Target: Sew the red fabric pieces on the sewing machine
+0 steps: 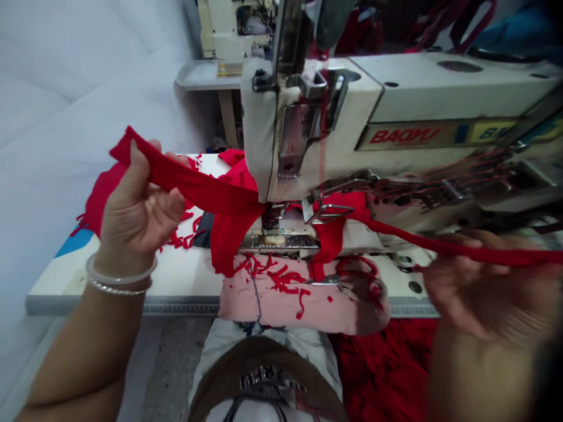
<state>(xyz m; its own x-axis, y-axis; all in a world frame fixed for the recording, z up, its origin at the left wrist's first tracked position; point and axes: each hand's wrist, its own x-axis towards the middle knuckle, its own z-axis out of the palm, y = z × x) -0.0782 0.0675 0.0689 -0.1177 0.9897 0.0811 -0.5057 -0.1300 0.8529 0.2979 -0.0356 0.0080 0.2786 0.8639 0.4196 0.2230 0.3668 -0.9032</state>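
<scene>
Left hand (143, 211) pinching red strip (206, 190) near end; right hand (488, 293), blurred, closed around narrow red band (409, 237). Sewing machine (264, 135) between hands, both reds leading there. Looks midway: left-hand end clear of machine, right-hand length apparently remaining

The fabric strip (197, 186) is red, the sewing machine (444, 102) off-white.

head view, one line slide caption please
Left hand and right hand each hold a length of red fabric at a white BAOYU sewing machine, with red-handled metal scissors on pale pink cloth.
</scene>
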